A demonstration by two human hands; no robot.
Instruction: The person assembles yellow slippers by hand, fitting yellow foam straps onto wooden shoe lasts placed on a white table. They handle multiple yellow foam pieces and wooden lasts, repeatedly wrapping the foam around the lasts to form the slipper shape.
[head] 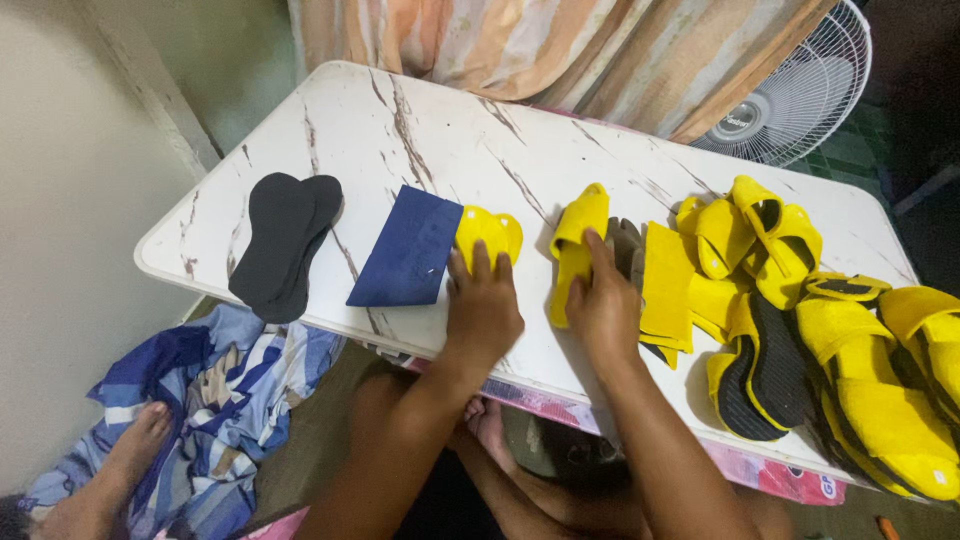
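Both hands rest on the desk (420, 130): left hand (482, 305) flat on a yellow sole (490, 232) beside the blue sheet (408, 250), right hand (603, 305) gripping a yellow strap (575, 235).

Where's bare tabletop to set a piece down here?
Free: far strip of the table, behind the dark insoles and blue sheet; also the gap between those two. Crowded: right end, piled with yellow sandals. Left hand and right hand fill the near middle.

Soft even light, perhaps slight blur
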